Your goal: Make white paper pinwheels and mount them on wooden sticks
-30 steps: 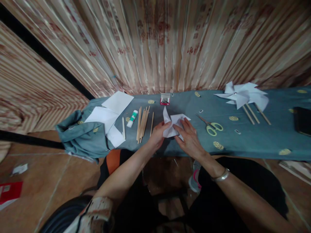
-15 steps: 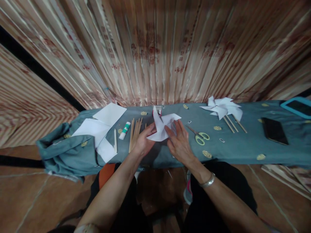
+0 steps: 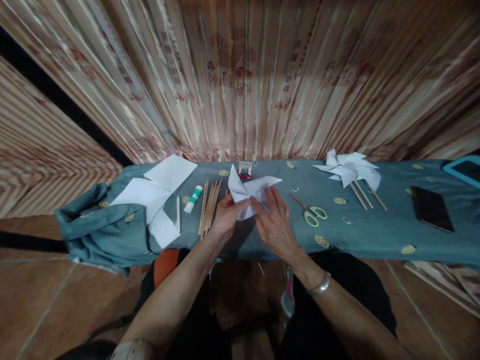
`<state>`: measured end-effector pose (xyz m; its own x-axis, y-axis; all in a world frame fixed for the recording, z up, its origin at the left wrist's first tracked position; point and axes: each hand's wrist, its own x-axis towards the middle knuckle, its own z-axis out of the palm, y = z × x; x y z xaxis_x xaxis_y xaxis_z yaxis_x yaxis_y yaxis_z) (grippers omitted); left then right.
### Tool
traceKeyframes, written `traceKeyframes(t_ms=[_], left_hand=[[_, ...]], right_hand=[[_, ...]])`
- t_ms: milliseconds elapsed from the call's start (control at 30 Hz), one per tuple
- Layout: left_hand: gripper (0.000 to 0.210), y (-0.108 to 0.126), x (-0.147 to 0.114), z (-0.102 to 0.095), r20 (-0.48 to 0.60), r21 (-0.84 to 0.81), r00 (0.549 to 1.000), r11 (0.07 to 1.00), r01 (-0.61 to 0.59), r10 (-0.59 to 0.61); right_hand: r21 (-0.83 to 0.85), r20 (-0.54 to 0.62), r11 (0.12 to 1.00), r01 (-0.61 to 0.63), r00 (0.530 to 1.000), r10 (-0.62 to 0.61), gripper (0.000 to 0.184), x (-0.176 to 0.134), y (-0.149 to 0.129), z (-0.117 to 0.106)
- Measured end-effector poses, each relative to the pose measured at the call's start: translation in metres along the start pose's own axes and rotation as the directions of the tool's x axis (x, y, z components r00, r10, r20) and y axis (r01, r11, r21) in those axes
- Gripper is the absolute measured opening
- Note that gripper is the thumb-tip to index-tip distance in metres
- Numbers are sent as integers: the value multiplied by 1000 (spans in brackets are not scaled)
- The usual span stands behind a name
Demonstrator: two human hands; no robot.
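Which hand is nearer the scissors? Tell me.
Right. The right hand is just left of the scissors, touching the folded paper; the left hand is farther left, holding that paper's near-left side.

Teal cloth-covered table (image 3: 375,227). On it: green-handled scissors (image 3: 308,207). Left of scissors, going outward: red box (image 3: 245,172), wooden sticks (image 3: 212,202), glue stick (image 3: 193,198), white pen-like thing (image 3: 178,214), white paper sheets (image 3: 144,194). Right of scissors, outward: white paper pinwheels (image 3: 348,170), 3 handles (image 3: 363,194) showing; black phone (image 3: 432,209); blue-framed device (image 3: 468,170).
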<state>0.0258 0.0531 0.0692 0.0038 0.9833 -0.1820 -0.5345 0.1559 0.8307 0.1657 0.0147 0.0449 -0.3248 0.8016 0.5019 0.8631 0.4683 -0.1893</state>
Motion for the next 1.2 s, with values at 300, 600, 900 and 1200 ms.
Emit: traceKeyframes(t_ms=[300,600,900,1200], left_hand=[[43,-2,2,-4,-27,-36,999,999,27,-28],[43,-3,3,-7,-16,-46,998,997,55,-56],[39,-5,2,-6,-38,-41,999,999,33,-35],[34,-4,4,-7,-45,-25,999,1000,4,-6]], right_hand=[[46,-46,998,33,998,-31,63,-1,-3,1],[115,-59,993,21,998,-14,64,-2,-4,0],[80,-64,995,60,996,-54,64,-4,-3,0],[65,-58,996,61,997,-57,69,-5,-2,-3]])
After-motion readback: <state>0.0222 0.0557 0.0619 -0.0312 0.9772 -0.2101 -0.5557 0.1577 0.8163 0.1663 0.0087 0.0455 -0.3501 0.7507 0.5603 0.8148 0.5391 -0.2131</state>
